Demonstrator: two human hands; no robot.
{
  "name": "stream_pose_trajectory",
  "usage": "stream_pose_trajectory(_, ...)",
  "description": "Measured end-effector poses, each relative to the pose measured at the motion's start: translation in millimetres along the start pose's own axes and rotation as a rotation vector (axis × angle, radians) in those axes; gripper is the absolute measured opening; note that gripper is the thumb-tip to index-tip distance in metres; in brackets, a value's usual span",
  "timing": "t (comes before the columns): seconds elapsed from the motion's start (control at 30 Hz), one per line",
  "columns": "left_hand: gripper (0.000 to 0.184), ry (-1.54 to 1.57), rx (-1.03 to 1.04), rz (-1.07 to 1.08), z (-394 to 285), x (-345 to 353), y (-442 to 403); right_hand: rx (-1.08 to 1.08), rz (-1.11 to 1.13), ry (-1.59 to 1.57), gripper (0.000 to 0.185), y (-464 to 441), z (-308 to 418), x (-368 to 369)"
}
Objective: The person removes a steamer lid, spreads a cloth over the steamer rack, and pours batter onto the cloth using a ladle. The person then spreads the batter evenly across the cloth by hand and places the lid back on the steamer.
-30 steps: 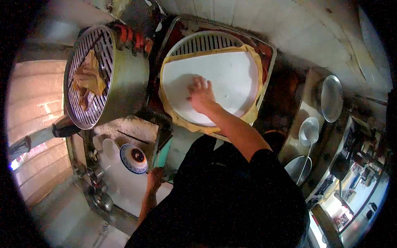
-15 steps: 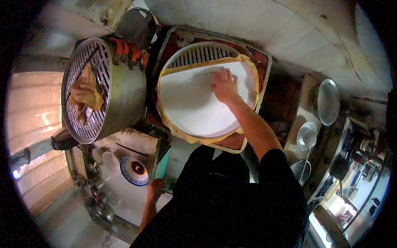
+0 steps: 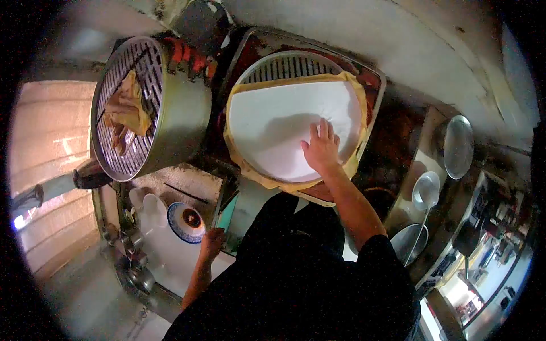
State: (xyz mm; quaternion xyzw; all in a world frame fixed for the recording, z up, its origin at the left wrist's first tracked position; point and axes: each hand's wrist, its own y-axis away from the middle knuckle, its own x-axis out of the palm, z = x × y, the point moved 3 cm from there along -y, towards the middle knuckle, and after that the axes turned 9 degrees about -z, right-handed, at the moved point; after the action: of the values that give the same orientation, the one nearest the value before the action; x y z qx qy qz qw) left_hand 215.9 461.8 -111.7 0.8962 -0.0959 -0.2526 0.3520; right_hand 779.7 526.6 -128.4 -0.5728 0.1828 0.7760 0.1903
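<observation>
My right hand has its fingers spread over the right part of a smooth white layer, with nothing held. The layer lies in a large round slatted pan, on a yellowish cloth whose edges stick out around it. My left hand is lower down, by the edge of the counter near a green panel. Its fingers look curled, and what they hold, if anything, is hidden. Close to it stands a blue-rimmed plate with a white bowl of dark contents.
At the left is a large metal pot with a slatted top and a crumpled brown cloth. A metal tray lies under the round pan. On the right are an oval dish, a white bowl and a ladle handle.
My right hand moved from the left-middle of the white layer toward its upper right, then down to the right part. My left hand stayed by the counter edge. The view shifted slightly.
</observation>
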Motion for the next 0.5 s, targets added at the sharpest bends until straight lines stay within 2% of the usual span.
stream_pose_trajectory(0.1, 0.026, -0.203, -0.046, 0.003, 11.1, -8.3, 2.3, -0.003, -0.197, 0.011, 0.069, -30.7, 9.9, 5.0)
stream_pose_trajectory(0.13, 0.026, -0.201, -0.047, 0.003, 22.0, -13.3, 2.5, -0.005, -0.196, 0.012, 0.069, -28.2, 13.1, 8.2)
stream_pose_trajectory(0.17, 0.026, -0.176, 0.089, 0.065, 29.7, -14.5, 2.0, -0.036, -0.155, 0.014, 0.068, -27.1, 16.8, 12.5)
stream_pose_trajectory(0.23, 0.027, -0.145, 0.216, 0.125, 18.4, -11.3, 8.8, -0.065, -0.127, 0.097, 0.066, -32.1, 25.8, 8.1)
stream_pose_trajectory(0.3, 0.031, 0.006, -0.283, 0.030, -27.2, -2.3, 35.2, -0.048, -0.093, 0.073, 0.066, -48.6, 26.5, 11.9)
stream_pose_trajectory(0.4, 0.031, 0.030, -0.329, -0.023, -26.0, 0.4, 32.6, -0.064, -0.079, 0.120, 0.065, -32.6, 32.1, 24.3)
stream_pose_trajectory(0.43, 0.031, 0.026, -0.329, -0.008, -12.8, -2.8, 26.1, -0.116, -0.015, 0.041, 0.064, -17.0, 41.6, 16.3)
stream_pose_trajectory(0.47, 0.031, -0.164, -0.113, 0.087, 5.8, -8.7, 12.5, -0.165, 0.049, -0.039, 0.064, -3.7, 50.0, 12.5)
stream_pose_trajectory(0.5, 0.031, -0.262, -0.003, 0.146, 7.1, -6.1, 7.1, -0.153, 0.048, -0.032, 0.064, 3.4, 52.8, 14.2)
